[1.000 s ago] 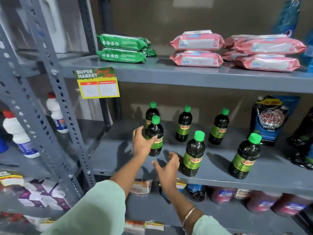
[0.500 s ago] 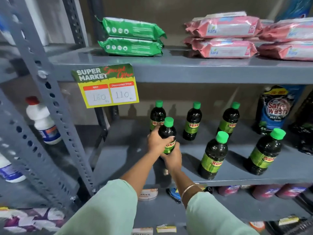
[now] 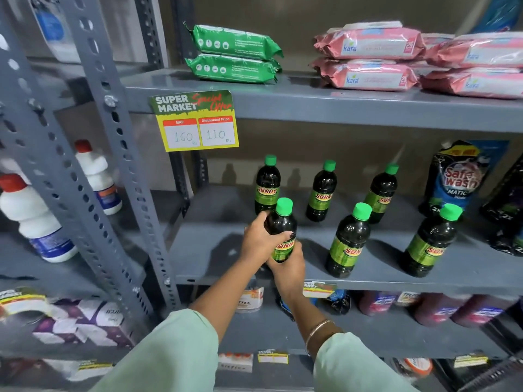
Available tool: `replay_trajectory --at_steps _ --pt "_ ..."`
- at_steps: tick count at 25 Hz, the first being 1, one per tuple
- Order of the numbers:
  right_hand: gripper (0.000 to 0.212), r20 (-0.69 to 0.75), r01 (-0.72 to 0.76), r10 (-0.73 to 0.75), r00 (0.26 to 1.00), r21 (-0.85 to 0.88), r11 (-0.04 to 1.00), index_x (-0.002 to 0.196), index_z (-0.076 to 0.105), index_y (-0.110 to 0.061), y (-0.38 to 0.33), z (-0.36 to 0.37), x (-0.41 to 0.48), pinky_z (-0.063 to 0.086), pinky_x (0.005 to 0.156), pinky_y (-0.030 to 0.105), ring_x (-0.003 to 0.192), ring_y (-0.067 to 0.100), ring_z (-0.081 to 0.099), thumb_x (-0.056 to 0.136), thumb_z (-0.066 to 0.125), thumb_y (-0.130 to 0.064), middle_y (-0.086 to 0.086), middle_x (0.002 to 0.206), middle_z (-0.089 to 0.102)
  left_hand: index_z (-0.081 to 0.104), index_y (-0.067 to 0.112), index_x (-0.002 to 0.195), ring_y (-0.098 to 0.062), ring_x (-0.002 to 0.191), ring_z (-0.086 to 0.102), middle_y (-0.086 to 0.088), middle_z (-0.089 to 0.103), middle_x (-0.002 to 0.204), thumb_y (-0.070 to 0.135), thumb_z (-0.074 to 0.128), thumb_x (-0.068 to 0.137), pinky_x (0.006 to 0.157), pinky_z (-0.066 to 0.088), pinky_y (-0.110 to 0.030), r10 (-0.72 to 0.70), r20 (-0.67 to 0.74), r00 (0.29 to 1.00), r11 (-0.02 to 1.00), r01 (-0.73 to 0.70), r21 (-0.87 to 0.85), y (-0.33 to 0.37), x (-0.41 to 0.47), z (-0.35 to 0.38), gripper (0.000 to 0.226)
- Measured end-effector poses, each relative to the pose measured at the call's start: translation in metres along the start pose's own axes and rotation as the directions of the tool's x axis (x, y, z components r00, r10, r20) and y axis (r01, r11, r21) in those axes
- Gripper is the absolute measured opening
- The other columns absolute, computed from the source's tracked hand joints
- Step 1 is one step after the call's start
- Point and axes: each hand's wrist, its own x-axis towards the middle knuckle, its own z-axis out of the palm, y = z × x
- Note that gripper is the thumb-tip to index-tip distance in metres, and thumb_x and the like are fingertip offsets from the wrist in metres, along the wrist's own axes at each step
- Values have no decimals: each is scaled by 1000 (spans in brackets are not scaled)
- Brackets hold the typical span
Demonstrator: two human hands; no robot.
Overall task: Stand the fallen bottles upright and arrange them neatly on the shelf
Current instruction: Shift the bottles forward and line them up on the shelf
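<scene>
Near the left end of the grey shelf [image 3: 215, 250], my left hand [image 3: 259, 243] wraps the side of a dark green-capped bottle [image 3: 283, 227] while my right hand [image 3: 288, 268] cups it from below, both closed on it. It stands upright at the near edge. To its right and farther back, five more bottles [image 3: 346, 241] stand upright, spaced apart.

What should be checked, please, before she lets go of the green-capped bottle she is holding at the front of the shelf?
1. Held bottle upright: ok.
2. Left hand and right hand both gripping it: ok.
3. Its base resting on the shelf: cannot tell, the hands hide it.
4. Clear of the back-row bottle: cannot tell, they overlap in view.
5. In line with the front bottles: not ok, it sits further back.
</scene>
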Motion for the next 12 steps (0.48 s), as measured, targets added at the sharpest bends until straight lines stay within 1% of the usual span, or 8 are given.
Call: replay_trajectory --at_steps 3,5,7,8,10,12 --pt "52 26 15 -15 1000 0 1000 101 46 -23 -2 -7 -9 52 80 39 93 21 61 63 81 -19 4 100 62 55 17 109 -23 100 59 -7 67 107 22 80 63 84 48 -32 2 -10 1000 1000 -2 -2 4 -11 -1 52" --pt "60 32 22 -22 999 14 1000 109 46 -20 -4 -7 -11 51 84 40 98 21 59 61 81 -19 5 107 60 52 15 113 -24 103 57 -8 64 111 18 80 64 83 45 -30 -2 -5 1000 1000 2 -20 8 -15 -1 57" --pt "68 34 17 -19 999 39 999 118 44 -17 -2 -8 -11 50 87 39 103 21 57 61 81 -17 5 112 58 46 13 115 -25 104 55 -9 61 112 17 80 63 81 42 -29 -2 -36 999 1000 1 -19 12 -18 3 63" --pt "67 45 6 -8 999 44 999 119 44 -16 -1 -9 -11 50 85 37 102 21 58 62 80 -15 5 110 60 45 12 114 -25 102 54 -10 60 111 17 80 62 78 41 -28 -1 -60 998 1000 0 -13 13 -20 5 63" --pt "58 65 -6 4 998 31 999 116 46 -13 1 -11 -10 47 74 30 96 23 61 67 77 -9 4 100 62 45 12 108 -26 98 55 -10 60 107 17 80 62 74 40 -28 -6 -95 995 1000 6 1 13 -21 8 58" --pt "52 61 4 -4 998 12 1000 113 48 -9 0 -11 -10 42 71 26 92 23 60 69 76 -7 3 96 60 48 13 104 -27 96 58 -11 63 104 18 80 61 73 44 -28 -8 -103 995 1000 10 16 12 -19 6 54"
